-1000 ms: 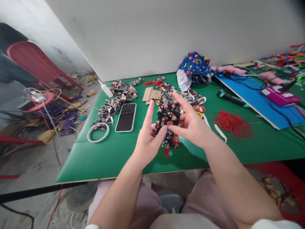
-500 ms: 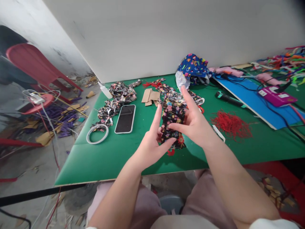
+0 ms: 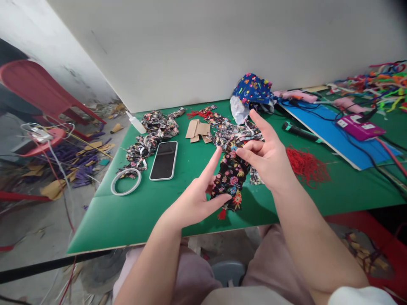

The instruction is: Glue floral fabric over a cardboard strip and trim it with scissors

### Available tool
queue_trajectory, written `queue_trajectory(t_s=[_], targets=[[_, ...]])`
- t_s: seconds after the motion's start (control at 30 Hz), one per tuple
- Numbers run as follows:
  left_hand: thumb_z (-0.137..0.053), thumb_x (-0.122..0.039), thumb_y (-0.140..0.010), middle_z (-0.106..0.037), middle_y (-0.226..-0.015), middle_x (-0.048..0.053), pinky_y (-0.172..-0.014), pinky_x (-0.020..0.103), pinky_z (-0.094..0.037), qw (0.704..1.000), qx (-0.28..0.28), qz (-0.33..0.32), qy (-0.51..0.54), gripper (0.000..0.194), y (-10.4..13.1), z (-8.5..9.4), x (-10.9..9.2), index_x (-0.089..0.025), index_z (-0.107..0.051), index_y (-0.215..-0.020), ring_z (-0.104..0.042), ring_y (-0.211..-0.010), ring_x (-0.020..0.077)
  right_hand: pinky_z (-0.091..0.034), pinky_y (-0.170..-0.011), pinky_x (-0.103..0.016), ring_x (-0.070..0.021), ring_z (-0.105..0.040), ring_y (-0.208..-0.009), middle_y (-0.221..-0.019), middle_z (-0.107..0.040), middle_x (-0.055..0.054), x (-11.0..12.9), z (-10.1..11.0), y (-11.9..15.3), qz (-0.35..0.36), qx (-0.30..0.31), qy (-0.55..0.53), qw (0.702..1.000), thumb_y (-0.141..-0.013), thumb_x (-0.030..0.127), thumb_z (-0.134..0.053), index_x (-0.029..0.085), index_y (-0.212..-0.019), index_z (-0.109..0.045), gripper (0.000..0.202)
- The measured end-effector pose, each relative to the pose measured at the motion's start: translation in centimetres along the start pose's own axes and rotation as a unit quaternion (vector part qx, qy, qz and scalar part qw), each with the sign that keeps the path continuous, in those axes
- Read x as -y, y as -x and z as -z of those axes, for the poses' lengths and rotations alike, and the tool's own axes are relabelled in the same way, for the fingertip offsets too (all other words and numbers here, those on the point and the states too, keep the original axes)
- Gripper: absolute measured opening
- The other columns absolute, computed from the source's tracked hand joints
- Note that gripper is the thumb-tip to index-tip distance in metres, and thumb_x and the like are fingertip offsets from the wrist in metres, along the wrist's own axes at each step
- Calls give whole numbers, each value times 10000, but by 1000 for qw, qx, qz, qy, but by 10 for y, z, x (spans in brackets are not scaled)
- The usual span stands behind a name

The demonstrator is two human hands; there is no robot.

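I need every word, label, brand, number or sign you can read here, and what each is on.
No text can be read anywhere.
Phone: screen dark, nothing showing.
Purple block: any markings too small and blurred.
Cutter: any print too small.
Blue cloth: motifs too small to tell if any are letters.
Floral strip: flowers, no lettering visible.

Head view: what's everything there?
Floral strip: one, black, centre
Phone: one, black, left
Ring: one, pale, left
Bottle: one, white, left
Cardboard: several, brown, centre
Fabric: uncountable, floral, left, centre
Patterned bundle: one, blue, back
Threads: many, red, right
Board: one, blue, right
Tool: one, black, right
Handled tools: two, pink, right
Plug block: one, purple, right
Loose strips: many, mixed, right
Table: one, green, centre
Chair: one, red, left
Scraps: many, mixed, floor
Panel: one, white, back
Left hand, right hand: two, bare, holding strip
Legs: two, pink-clad, below
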State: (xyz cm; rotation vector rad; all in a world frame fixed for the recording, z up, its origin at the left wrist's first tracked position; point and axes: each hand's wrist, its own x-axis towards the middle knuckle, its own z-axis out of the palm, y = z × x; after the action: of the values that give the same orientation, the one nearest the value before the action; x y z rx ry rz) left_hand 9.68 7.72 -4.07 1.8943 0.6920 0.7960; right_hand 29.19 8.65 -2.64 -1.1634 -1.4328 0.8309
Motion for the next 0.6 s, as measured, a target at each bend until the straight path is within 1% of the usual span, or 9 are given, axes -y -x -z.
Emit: queue_trajectory(t_s=[0.07, 0.13, 0.17, 0.23, 0.3, 0.4, 0.5, 0.6], targets=[[-615, -165, -815, -667, -910, 40, -661, 350, -595, 1000, 2, 14, 18, 891, -1, -1, 3, -355, -53, -1479, -637, -675, 162, -451, -536, -283, -139, -515, -593, -684, -586, 33, 1, -2, 0, -3, -5, -1, 1000, -827, 413, -611, 364, -1436, -219, 727], [-615, -180, -822, -658, -824, 20, -604, 334, -593, 999, -10, 27, 43, 873, -3, -5, 9, -353, -68, -1479, -627, -643, 162, -443, -526, -282, -135, -504, -573, -663, -580, 36, 3, -4, 2, -4, -4, 1, 1000, -819, 404, -623, 360, -1424, -261, 706], [-623, -191, -819, -653, -784, 11, -555, 318, -586, 998, -25, 29, 59, 858, -4, -8, 12, -351, -99, -1478, -615, -603, 157, -437, -518, -282, -132, -498, -560, -653, -574, 38, 4, -6, 2, -3, -2, 6, 1000, -814, 400, -630, 360, -1417, -278, 700], [-649, -214, -803, -664, -806, 13, -494, 306, -575, 993, -70, 28, 91, 820, -6, -13, 17, -362, -186, -1463, -602, -557, 149, -433, -512, -286, -135, -503, -552, -647, -569, 37, 5, -9, 4, -2, -1, 15, 1000, -812, 401, -632, 359, -1405, -305, 679], [-656, -226, -798, -679, -904, 21, -505, 319, -583, 990, -93, 29, 106, 791, -7, -17, 20, -377, -231, -1448, -614, -571, 148, -441, -520, -293, -150, -537, -581, -650, -571, 28, 6, -11, 4, -3, -8, 22, 1000, -833, 418, -599, 359, -1390, -340, 617], [-637, -226, -814, -669, -1041, 33, -549, 345, -594, 990, -76, 36, 113, 782, -6, -16, 18, -395, -212, -1448, -626, -604, 146, -456, -531, -301, -175, -582, -636, -640, -568, 17, 5, -10, 5, 0, -16, 33, 999, -849, 450, -562, 360, -1356, -404, 538], [-630, -220, -818, -635, -1150, 49, -534, 338, -586, 991, -55, 39, 118, 796, -4, -12, 12, -406, -186, -1452, -610, -581, 132, -472, -528, -307, -191, -596, -655, -611, -556, 16, 4, -10, 6, 8, -19, 45, 999, -846, 465, -558, 344, -1344, -428, 528], [-629, -225, -820, -657, -1114, 44, -546, 334, -583, 989, -35, 53, 134, 837, -4, -9, 6, -403, -124, -1464, -619, -587, 141, -483, -521, -296, -185, -600, -654, -602, -558, 18, 3, -11, 7, 17, -36, 51, 998, -854, 460, -549, 334, -1332, -447, 505]])
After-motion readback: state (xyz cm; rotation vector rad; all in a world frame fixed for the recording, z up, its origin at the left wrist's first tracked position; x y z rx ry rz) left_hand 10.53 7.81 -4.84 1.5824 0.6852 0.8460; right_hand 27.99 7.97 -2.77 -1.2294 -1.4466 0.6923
